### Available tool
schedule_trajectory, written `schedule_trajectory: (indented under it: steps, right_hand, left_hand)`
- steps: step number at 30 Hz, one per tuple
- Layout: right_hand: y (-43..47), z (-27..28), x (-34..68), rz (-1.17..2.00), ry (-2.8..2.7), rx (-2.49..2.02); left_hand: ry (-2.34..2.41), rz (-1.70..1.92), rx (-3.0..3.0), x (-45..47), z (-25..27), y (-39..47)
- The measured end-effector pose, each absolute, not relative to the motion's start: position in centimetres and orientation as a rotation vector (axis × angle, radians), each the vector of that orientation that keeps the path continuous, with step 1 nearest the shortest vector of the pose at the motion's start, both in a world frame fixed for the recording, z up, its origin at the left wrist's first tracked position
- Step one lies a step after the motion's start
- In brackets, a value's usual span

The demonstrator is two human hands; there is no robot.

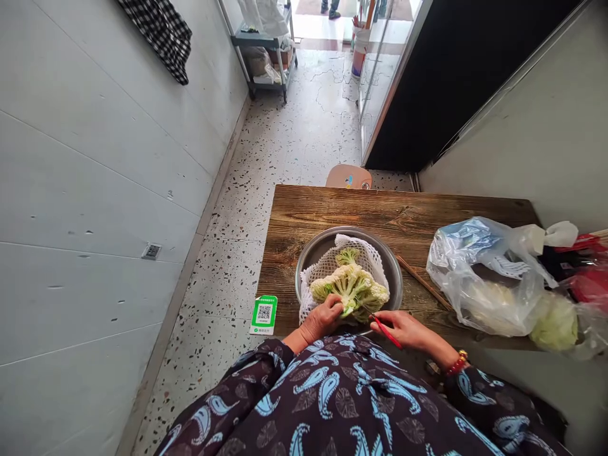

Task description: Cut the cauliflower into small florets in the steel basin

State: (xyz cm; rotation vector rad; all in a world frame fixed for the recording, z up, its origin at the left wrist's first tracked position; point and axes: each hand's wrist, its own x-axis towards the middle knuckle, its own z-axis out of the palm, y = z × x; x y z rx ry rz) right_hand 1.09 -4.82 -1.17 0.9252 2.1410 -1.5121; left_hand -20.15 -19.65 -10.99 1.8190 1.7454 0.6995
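Note:
My left hand (327, 315) is closed on the stalk side of a cauliflower (349, 285), whose pale florets fan away from me. The cauliflower is over a round metal basin (397, 285) on the table. My right hand (399, 328) grips a slim red-handled cutting tool (388, 333), its thin dark tip pointing at the lower right of the cauliflower. Whether it is a knife or scissors I cannot tell. White foam netting (375, 256) lines the basin, and a small floret (348, 255) lies on it behind the cauliflower.
The wooden table (327, 206) holds a thin brown stick (425, 283), clear plastic bags (494, 272) and a pale green vegetable (555, 323) at right. A green QR-code card (264, 315) is at its left edge. Beyond are a stool (349, 176) and a wheeled cart (261, 41).

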Motion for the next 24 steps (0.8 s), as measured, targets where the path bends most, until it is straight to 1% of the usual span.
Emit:
schedule_trajectory:
  steps: [2,5,11,18,24]
  right_hand:
    - [-4.6,-1.2,1.1,-1.448,2.147,0.906]
    - [-4.4,-1.7,0.8,-1.435,2.135,0.904]
    - [-4.7,-3.4,-0.2,-1.513,2.110,0.991]
    - [-4.2,-4.7,0.8,-1.586,2.137,0.911]
    - [-3.8,-4.3,1.4,-1.524,2.220,0.893]
  left_hand:
    - [1.737,0.706,1.822,-20.0,-10.9,-19.5]
    - [1.726,0.689,1.870,-19.8,-10.5,-19.1]
    - [1.731,0.677,1.849,-19.5,-10.0,-18.4]
    - [1.731,0.688,1.845,-20.0,-10.5,-18.3]
    - [1.716,0.662,1.848,-19.8,-10.3,-18.0]
